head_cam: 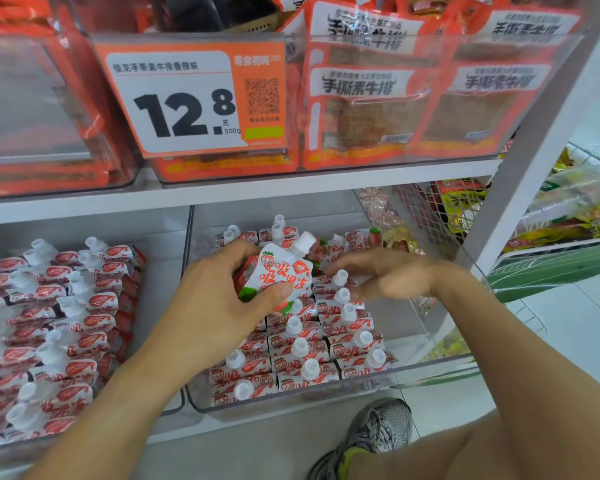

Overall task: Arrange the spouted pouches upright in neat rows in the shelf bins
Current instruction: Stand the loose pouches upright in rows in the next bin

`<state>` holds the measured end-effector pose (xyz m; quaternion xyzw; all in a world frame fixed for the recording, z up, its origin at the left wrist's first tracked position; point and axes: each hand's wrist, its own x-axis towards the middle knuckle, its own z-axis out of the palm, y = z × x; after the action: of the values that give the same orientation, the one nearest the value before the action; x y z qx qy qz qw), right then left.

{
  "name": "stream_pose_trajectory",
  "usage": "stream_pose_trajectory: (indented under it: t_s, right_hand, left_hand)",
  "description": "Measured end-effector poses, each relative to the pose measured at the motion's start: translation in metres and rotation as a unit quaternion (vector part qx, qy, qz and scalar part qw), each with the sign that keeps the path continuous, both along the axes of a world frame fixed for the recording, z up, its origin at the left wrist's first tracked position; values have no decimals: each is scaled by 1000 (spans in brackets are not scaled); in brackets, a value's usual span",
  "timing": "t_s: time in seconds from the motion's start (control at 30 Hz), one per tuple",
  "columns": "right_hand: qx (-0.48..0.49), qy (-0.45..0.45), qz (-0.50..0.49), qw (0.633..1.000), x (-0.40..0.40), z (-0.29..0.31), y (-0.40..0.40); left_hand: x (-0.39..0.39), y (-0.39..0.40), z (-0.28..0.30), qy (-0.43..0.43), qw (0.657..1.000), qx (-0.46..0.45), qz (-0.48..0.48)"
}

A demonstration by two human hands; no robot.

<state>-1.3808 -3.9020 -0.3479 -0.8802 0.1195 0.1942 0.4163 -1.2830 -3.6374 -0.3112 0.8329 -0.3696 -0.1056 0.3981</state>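
One spouted pouch (284,271) held tilted in our left hand (219,299) fingers above the right bin (291,403); right hand (388,275) open-fingered over the rows; we should seat it upright, spout aligned

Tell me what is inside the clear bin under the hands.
The clear bin holds spouted pouches standing in rows, white caps up. The left hand grips one pouch above them, hiding those beneath; the right hand covers more.
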Motion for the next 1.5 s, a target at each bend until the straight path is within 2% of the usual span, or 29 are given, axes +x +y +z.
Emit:
stream_pose_trajectory:
  t_s: [0.2, 0.4, 0.5, 0.67, 0.73, 0.8, 0.9, 0.97, 1.1, 1.27, 1.37, 1.5]
  right_hand:
    - [14, 59, -13, 998, 11, 0, 2]
    - [9, 5, -44, 999, 8, -2, 1]
    - [55, -4, -53, 997, 5, -3, 5]
    - [85, 3, -21, 996, 0, 0, 3]
    - [20, -44, -58, 997, 0, 4, -1]
    - [-49, -143, -120, 981, 4, 3, -7]
    - [11, -228, -186, 956, 19, 5, -14]
    - [-8, -223, -180, 958, 34, 10, -19]
    - [-179, -99, -88, 975, 65, 2, -20]
    - [-241, -14, -40, 970, 82, -16, -12]
    - [-268, -25, -27, 963, 84, -11, -7]
    - [-275, -130, -37, 952, 67, 0, -4]
  left_hand:
    - [0, -3, -2, -15, 1000, 13, 2]
    - [3, -9, 1, 13, 999, -19, 22]
    - [5, -15, 1, 46, 998, -40, 29]
    - [9, -33, 4, 22, 999, -23, 28]
    - [12, -42, 4, 2, 1000, -8, 23]
    - [17, -49, 4, -19, 1000, 16, 16]
    - [19, -49, 0, -41, 998, 52, 13]
    - [18, -47, -4, -42, 998, 49, 15]
    - [18, -41, -6, -36, 998, 47, 10]
    - [20, -38, -2, -14, 998, 60, 9]
    - [20, -35, 0, -8, 999, 52, 15]
    - [18, -31, 3, -1, 998, 48, 31]
